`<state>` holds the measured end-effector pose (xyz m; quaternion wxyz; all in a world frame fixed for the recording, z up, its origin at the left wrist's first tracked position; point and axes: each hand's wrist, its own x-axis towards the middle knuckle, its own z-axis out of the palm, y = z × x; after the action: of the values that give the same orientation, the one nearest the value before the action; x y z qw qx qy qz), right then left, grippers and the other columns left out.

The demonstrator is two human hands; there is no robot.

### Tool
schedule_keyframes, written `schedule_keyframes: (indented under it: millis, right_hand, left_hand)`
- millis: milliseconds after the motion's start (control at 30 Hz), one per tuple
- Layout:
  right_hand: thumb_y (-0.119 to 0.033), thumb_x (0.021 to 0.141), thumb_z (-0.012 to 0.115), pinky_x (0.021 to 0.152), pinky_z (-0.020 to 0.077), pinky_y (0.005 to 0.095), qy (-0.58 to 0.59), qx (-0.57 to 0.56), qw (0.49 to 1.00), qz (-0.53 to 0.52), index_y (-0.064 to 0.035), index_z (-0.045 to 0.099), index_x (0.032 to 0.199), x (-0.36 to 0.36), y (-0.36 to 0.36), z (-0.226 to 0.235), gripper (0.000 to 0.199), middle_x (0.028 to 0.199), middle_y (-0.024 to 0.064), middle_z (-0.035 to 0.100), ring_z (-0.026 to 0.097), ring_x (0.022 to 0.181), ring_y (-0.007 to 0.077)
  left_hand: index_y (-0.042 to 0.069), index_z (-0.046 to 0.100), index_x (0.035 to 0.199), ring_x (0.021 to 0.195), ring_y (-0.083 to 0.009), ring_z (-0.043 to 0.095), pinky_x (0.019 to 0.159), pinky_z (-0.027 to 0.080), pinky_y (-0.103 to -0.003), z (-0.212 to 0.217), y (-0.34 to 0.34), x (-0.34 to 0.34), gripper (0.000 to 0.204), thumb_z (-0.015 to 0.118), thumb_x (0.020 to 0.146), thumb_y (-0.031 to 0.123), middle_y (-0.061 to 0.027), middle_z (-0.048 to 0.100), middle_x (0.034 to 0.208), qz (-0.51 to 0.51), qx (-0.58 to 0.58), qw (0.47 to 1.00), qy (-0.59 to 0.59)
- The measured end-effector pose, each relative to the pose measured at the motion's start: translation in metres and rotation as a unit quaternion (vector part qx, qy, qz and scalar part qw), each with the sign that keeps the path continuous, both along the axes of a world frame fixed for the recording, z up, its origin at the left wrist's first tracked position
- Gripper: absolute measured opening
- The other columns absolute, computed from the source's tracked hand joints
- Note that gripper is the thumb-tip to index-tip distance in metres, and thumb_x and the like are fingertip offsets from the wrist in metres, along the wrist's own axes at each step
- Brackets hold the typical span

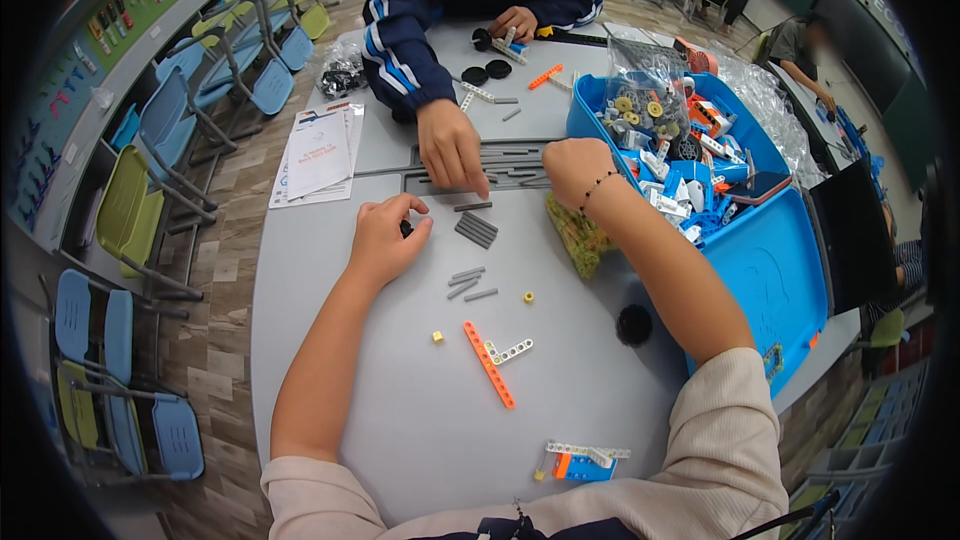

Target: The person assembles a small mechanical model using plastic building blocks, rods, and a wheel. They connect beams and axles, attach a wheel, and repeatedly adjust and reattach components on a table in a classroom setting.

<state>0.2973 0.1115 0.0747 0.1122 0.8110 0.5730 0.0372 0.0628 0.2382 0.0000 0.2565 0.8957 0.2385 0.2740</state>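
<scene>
My left hand (pixel 386 242) is curled, with a small black piece (pixel 406 228) between thumb and fingers. My right hand (pixel 578 170) is closed over the right end of a grey tray (pixel 408 183) of grey axle rods; anything in its fingers is hidden. Between my hands, several grey axles (pixel 476 230) lie side by side. A co-worker's hand (pixel 452 145) points down at a single axle (pixel 473 206) just above them. Closer to me are more loose axles (pixel 464 282), an orange beam (pixel 489 365) touching a white angled beam (pixel 510 351), and two small yellow pieces (pixel 529 297).
A blue bin (pixel 590 90) of building parts stands at the right, its blue lid (pixel 765 280) beside it. A green-brown pouch (pixel 580 235) lies under my right wrist, near a black round object (pixel 634 325). Papers (pixel 318 155) lie left; a small blue-orange assembly (pixel 585 465) sits near me.
</scene>
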Motion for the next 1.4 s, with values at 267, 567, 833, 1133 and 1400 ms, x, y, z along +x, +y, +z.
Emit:
schedule_keyframes:
  millis: [267, 567, 833, 1133, 1400]
  right_hand:
    - [-0.009, 0.072, 0.064, 0.060, 0.0529, 0.0357, -0.028, -0.005, 0.999, 0.030, -0.0103, 0.072, 0.083, 0.003, 0.008, -0.013, 0.014, 0.086, 0.0102, 0.070, 0.069, 0.080, 0.0256]
    - [-0.012, 0.077, 0.057, 0.065, 0.0524, 0.0367, 0.020, 0.043, 0.995, 0.090, -0.0097, 0.067, 0.087, -0.010, 0.005, -0.019, 0.014, 0.083, 0.0097, 0.069, 0.068, 0.080, 0.0264]
    - [-0.026, 0.085, 0.055, 0.063, 0.0493, 0.0387, 0.055, 0.029, 0.983, 0.173, -0.0127, 0.065, 0.091, -0.032, 0.014, -0.042, 0.017, 0.073, 0.0069, 0.066, 0.065, 0.072, 0.0257]
    - [-0.015, 0.081, 0.054, 0.067, 0.0516, 0.0410, 0.043, 0.064, 0.983, 0.169, -0.0061, 0.061, 0.092, -0.031, 0.018, -0.054, 0.015, 0.081, 0.0137, 0.068, 0.067, 0.079, 0.0299]
    - [-0.024, 0.083, 0.053, 0.068, 0.0480, 0.0424, 0.180, 0.163, 0.954, 0.174, -0.0085, 0.059, 0.088, -0.040, -0.025, -0.008, 0.017, 0.074, 0.0123, 0.063, 0.061, 0.075, 0.0322]
  left_hand:
    - [0.015, 0.067, 0.110, 0.070, -0.0177, 0.053, 0.083, 0.033, -0.034, -0.002, -0.009, 0.017, 0.034, 0.064, 0.076, 0.020, -0.0028, 0.063, 0.080, -0.056, 0.046, 0.997, 0.038]
    - [0.018, 0.066, 0.108, 0.068, -0.0168, 0.053, 0.088, 0.031, -0.037, 0.001, -0.007, 0.021, 0.033, 0.060, 0.076, 0.018, -0.0015, 0.061, 0.074, -0.085, 0.029, 0.993, 0.074]
    - [0.012, 0.063, 0.112, 0.070, -0.0111, 0.046, 0.081, 0.034, -0.027, -0.010, 0.005, 0.010, 0.032, 0.055, 0.081, 0.016, 0.0005, 0.046, 0.067, -0.042, -0.305, 0.948, -0.084]
    - [0.007, 0.049, 0.120, 0.074, -0.0061, 0.039, 0.064, 0.033, -0.018, -0.027, -0.015, -0.056, 0.051, 0.040, 0.071, 0.018, -0.0003, 0.042, 0.085, 0.021, -0.388, 0.874, -0.294]
    - [0.006, 0.046, 0.121, 0.094, -0.0114, 0.052, 0.084, 0.043, -0.026, -0.015, -0.077, -0.102, 0.039, 0.047, 0.082, 0.008, -0.0043, 0.052, 0.103, 0.041, -0.463, 0.813, -0.349]
